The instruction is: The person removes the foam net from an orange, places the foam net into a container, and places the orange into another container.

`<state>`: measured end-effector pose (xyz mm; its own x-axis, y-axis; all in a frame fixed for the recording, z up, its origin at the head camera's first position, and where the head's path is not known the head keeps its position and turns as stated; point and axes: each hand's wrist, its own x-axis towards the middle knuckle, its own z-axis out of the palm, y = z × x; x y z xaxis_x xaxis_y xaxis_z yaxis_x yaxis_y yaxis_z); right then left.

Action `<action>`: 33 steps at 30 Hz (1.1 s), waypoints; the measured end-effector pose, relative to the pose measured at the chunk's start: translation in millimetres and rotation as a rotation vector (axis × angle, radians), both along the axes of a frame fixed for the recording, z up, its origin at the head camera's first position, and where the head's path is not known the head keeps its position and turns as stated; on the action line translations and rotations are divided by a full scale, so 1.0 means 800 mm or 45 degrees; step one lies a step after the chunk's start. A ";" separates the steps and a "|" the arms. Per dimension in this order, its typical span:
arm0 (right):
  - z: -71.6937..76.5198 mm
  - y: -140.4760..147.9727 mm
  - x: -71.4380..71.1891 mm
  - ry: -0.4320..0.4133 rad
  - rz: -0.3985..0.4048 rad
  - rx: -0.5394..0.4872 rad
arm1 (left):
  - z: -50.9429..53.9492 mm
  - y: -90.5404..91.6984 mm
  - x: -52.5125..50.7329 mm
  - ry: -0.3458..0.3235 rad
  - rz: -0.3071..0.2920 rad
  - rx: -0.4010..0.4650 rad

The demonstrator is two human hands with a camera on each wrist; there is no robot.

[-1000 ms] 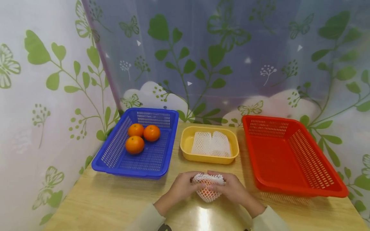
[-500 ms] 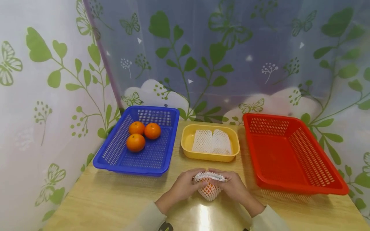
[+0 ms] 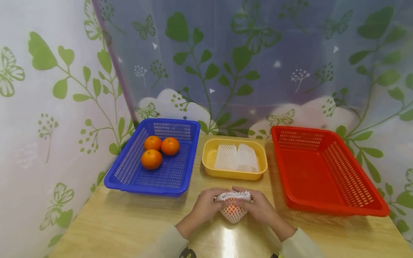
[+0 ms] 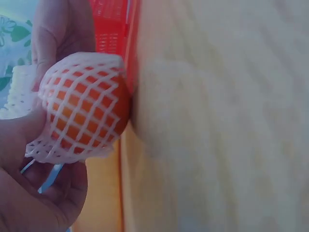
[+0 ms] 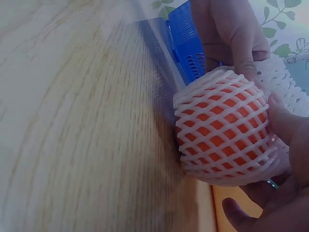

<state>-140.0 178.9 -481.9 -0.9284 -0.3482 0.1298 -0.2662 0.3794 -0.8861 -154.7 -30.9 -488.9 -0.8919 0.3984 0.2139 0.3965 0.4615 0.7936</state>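
An orange (image 4: pixel 126 107) sits inside a white foam net sleeve (image 3: pixel 233 214) near the table's front. My left hand (image 3: pixel 205 205) grips the sleeve from the left, my right hand (image 3: pixel 262 207) from the right, thumbs on the near side. Above the fruit, the sleeve's upper rim bunches between both hands. In the left wrist view a strip of bare peel shows past the sleeve's edge. The right wrist view shows the netting stretched round the fruit, with my right thumb (image 5: pixel 285 118) against it. Some fingers are hidden behind the sleeve.
A blue basket (image 3: pixel 145 189) at the left holds three oranges (image 3: pixel 151 159). Behind my hands, a yellow tray (image 3: pixel 232 174) contains two white foam sleeves (image 3: pixel 226 157). The red basket (image 3: pixel 335 209) stands on the right. A patterned curtain (image 3: pixel 206 71) hangs behind the table (image 3: pixel 106 229).
The sleeve's upper rim looks flatter and more drawn together between my hands than a second ago. Both hands keep their hold in nearly the same place. The baskets and tray stay put.
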 end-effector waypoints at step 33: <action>0.000 -0.003 -0.003 0.207 -0.127 0.103 | 0.017 -0.004 -0.006 -0.126 -0.107 -0.161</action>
